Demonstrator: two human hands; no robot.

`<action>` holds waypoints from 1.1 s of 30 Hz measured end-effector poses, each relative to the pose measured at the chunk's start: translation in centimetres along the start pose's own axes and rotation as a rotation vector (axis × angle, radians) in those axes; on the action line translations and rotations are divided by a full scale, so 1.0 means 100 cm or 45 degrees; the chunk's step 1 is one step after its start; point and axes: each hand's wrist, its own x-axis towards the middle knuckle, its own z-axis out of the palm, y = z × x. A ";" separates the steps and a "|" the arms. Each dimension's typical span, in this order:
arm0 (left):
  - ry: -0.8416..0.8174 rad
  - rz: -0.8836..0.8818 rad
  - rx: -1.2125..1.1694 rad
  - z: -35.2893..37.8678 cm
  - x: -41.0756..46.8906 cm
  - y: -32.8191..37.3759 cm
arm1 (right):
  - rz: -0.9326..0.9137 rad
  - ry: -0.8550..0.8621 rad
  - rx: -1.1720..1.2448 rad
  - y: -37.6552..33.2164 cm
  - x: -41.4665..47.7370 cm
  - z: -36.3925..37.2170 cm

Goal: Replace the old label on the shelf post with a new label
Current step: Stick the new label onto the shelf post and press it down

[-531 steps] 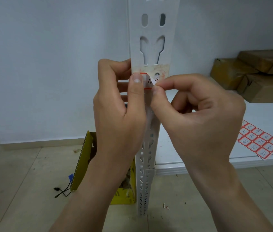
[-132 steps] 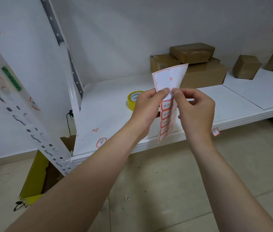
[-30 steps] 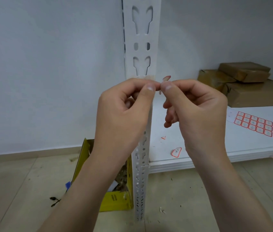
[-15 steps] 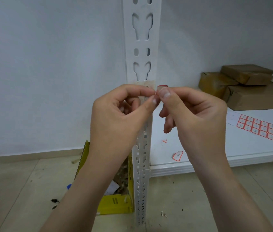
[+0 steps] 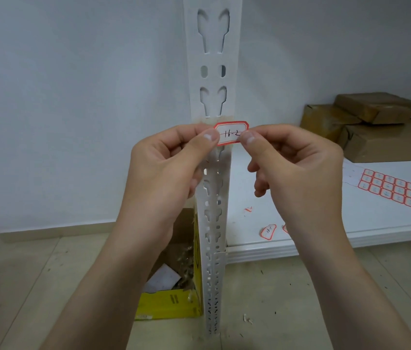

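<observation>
A white perforated shelf post runs up the middle of the view. A new red-bordered white label with handwriting faces me in front of the post, over a yellowed patch of old glue. My left hand pinches the label's left end between thumb and fingers. My right hand pinches its right end. I cannot tell whether the label touches the post. A sheet of red-bordered labels lies on the white shelf board at the right.
Brown cardboard parcels are stacked at the back right of the shelf. Peeled label scraps lie near the shelf's front edge. An open yellow carton with rubbish stands on the tiled floor left of the post's foot.
The label was held edge-on between my fingertips; now it is turned flat, facing me, stretched between both hands in front of the post. The view has shifted slightly.
</observation>
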 end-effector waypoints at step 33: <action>0.296 0.326 0.354 -0.005 0.008 -0.015 | -0.078 0.001 -0.145 0.006 0.006 0.021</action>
